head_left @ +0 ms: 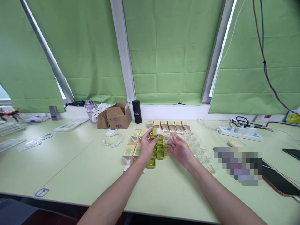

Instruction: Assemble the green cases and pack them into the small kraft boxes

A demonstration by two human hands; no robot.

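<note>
My left hand (146, 146) is closed on a small green case (154, 132) with a white part showing at its right end. To its right, my right hand (180, 149) pinches a clear plastic piece (168, 138) with a yellow spot. The two pieces are held close together but apart, above the table. Under and between my hands stand several open green cases (160, 154) in rows. Several clear plastic pieces with yellow dots (202, 152) lie to the right of my right hand. Small open cardboard boxes with green windows (128, 152) stand left of my left hand.
More small boxes (172, 126) line up behind my hands. Farther back are a cardboard carton (119, 116), a black bottle (137, 112) and a white charger with its cable (112, 133). At right lie a power strip (241, 132) and a phone (278, 176).
</note>
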